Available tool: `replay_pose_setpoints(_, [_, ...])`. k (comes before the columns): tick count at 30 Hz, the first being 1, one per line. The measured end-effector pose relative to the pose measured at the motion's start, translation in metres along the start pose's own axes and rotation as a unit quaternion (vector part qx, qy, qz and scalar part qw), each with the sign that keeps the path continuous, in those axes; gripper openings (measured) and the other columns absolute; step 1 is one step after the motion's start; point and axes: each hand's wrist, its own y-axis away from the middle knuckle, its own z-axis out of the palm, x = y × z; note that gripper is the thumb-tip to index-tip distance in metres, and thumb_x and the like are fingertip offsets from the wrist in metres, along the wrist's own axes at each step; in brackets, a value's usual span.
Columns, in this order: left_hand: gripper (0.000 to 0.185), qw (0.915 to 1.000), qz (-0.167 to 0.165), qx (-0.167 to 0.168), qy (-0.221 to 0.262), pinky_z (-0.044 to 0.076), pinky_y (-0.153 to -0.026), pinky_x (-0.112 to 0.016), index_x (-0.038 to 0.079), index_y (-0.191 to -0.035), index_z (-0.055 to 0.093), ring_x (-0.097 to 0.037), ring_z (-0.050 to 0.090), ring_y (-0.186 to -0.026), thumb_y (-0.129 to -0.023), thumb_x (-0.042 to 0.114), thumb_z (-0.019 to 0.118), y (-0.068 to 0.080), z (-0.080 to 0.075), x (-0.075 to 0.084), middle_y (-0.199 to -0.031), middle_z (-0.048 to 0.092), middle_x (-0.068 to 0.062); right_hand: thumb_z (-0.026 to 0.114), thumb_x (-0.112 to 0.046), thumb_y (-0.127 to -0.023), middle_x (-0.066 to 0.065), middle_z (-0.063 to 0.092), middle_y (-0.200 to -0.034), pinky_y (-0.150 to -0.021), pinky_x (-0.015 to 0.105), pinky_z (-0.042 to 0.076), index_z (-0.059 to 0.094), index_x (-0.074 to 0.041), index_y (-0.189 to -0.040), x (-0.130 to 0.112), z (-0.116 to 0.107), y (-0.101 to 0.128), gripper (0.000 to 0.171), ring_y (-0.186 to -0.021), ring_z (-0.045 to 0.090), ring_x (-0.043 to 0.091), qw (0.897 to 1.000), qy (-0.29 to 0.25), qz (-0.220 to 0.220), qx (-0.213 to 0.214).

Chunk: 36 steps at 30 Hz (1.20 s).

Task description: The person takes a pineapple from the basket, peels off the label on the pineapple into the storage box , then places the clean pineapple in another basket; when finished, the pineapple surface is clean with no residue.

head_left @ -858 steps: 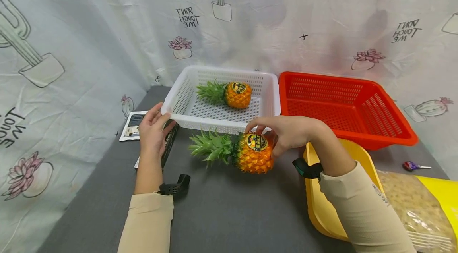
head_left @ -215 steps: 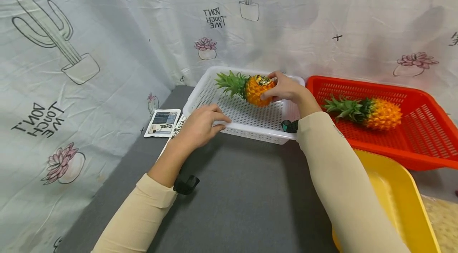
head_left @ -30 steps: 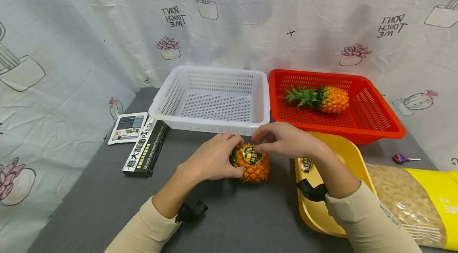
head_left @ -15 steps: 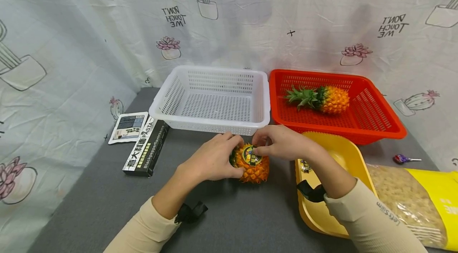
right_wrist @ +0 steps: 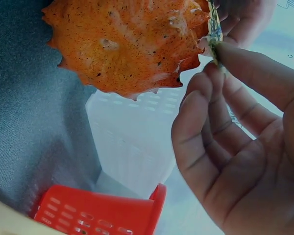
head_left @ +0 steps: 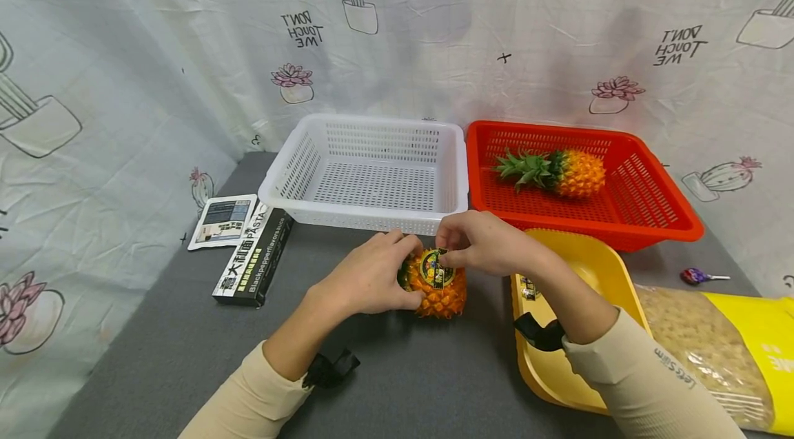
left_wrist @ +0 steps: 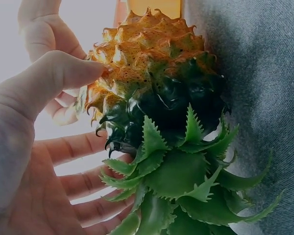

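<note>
Backdrop cloth (head_left: 434,5): pale, printed with potted cacti, hung behind the far edge and down the left side.
Grey bench (head_left: 397,391): carries everything below.
Red basket (head_left: 645,201): at the far edge, towards the far right corner.
White basket (head_left: 372,187): at the far edge, just beside the red basket, nearer the far left corner.
Yellow tray (head_left: 579,377): in front of the red basket, between mid-bench and the right edge.
Clear-and-yellow bag (head_left: 707,346): filled with small tan pieces, flat by the right edge.
Near pineapple (head_left: 442,302): on its side mid-bench, between the white basket and the near edge, leaves towards the left edge.
Far pineapple (head_left: 579,174): on its side in the red basket, leaves towards the white basket.
Left hand (head_left: 372,277): half open, holding the near pineapple; thumb pressed on the orange body, fingers spread at the other side.
Right hand (head_left: 486,242): nearly closed, thumb and forefinger pinching the label's edge.
Black-and-white box (head_left: 256,256): by the left edge, pointing at the white basket's near left corner.
Flat pouch (head_left: 223,222): just beside the box, closer to the left edge.
Label (head_left: 433,272): round with a strip, on the near pineapple.
Lollipop (head_left: 695,276): near the right edge, beyond the bag.
</note>
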Motion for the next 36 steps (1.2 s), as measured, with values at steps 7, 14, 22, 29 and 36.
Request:
replay_pose_setpoints(7, [0.054, 1.0000, 0.001, -0.004, -0.001, 0.050, -0.083, -0.036, 0.020, -0.125, 0.063, -0.017, 0.054, -0.097, -0.077, 0.038, 0.079, 0.000, 0.000, 0.000, -0.114, 0.060, 0.001, 0.072, -0.012, -0.094, 0.005, 0.065, -0.082, -0.066, 0.035, 0.057, 0.068, -0.009, -0.100, 0.004, -0.002, 0.006, 0.008, -0.072, 0.061, 0.020, 0.996, -0.084, 0.007, -0.003])
replay_pose_setpoints(14, [0.053, 1.0000, 0.001, -0.003, 0.000, 0.049, -0.082, -0.035, 0.019, -0.124, 0.062, -0.017, 0.053, -0.095, -0.077, 0.038, 0.079, 0.001, 0.001, 0.001, -0.110, 0.059, 0.001, 0.072, -0.016, -0.096, 0.009, 0.068, -0.087, -0.071, 0.040, 0.061, 0.070, -0.008, -0.106, 0.012, -0.006, 0.013, 0.013, -0.075, 0.067, 0.030, 0.986, -0.162, 0.022, -0.006])
replay_pose_setpoints(22, [0.052, 0.9999, 0.012, 0.006, -0.006, 0.047, -0.078, -0.033, 0.019, -0.122, 0.063, -0.016, 0.052, -0.091, -0.076, 0.040, 0.078, 0.001, 0.001, 0.001, -0.106, 0.058, 0.002, 0.070, -0.019, -0.098, 0.012, 0.068, -0.090, -0.072, 0.041, 0.061, 0.070, -0.007, -0.109, 0.020, -0.012, 0.024, 0.016, -0.075, 0.066, 0.028, 0.982, -0.188, 0.029, -0.015])
replay_pose_setpoints(29, [0.052, 0.9998, 0.015, 0.010, -0.008, 0.047, -0.079, -0.033, 0.019, -0.121, 0.063, -0.017, 0.052, -0.091, -0.076, 0.039, 0.077, 0.001, 0.001, 0.000, -0.106, 0.059, 0.002, 0.070, -0.020, -0.099, 0.012, 0.068, -0.094, -0.071, 0.039, 0.060, 0.070, -0.009, -0.113, 0.022, -0.017, 0.033, 0.019, -0.077, 0.067, 0.028, 0.983, -0.181, 0.029, -0.015])
replay_pose_setpoints(36, [0.051, 0.9999, 0.014, 0.006, -0.006, 0.046, -0.078, -0.033, 0.019, -0.122, 0.063, -0.017, 0.051, -0.090, -0.077, 0.039, 0.078, 0.002, 0.001, 0.002, -0.106, 0.058, 0.001, 0.068, -0.018, -0.100, 0.013, 0.067, -0.094, -0.068, 0.038, 0.061, 0.069, -0.007, -0.117, 0.028, -0.021, 0.042, 0.020, -0.076, 0.066, 0.030, 0.980, -0.195, 0.021, -0.023])
